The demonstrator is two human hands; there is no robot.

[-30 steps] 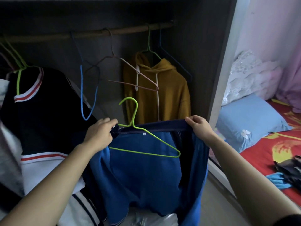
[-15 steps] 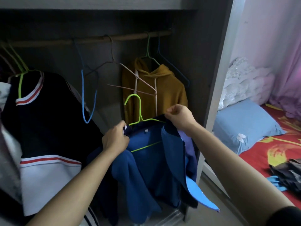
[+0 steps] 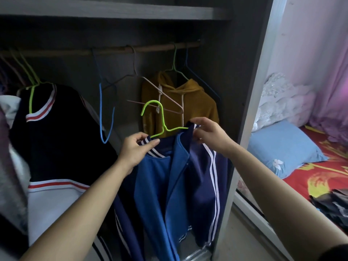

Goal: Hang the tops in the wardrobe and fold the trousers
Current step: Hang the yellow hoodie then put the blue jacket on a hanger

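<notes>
A blue jacket with white stripes hangs in front of the open wardrobe on a green wire hanger. My left hand pinches the striped collar at the jacket's left shoulder. At the right shoulder, my right hand pinches the fabric over the hanger's arm. The hanger's hook sticks up free, well below the wooden rail. Dark trousers lie on the bed at the right edge.
On the rail hang a mustard hoodie, a black, white and red top, and empty blue and pink hangers. The wardrobe's side panel stands right of the jacket. A blue pillow lies on the red bed.
My hands came closer together and rose. The jacket, first spread wide over the hanger, now drapes from it with its front and right shoulder pulled over the wire.
</notes>
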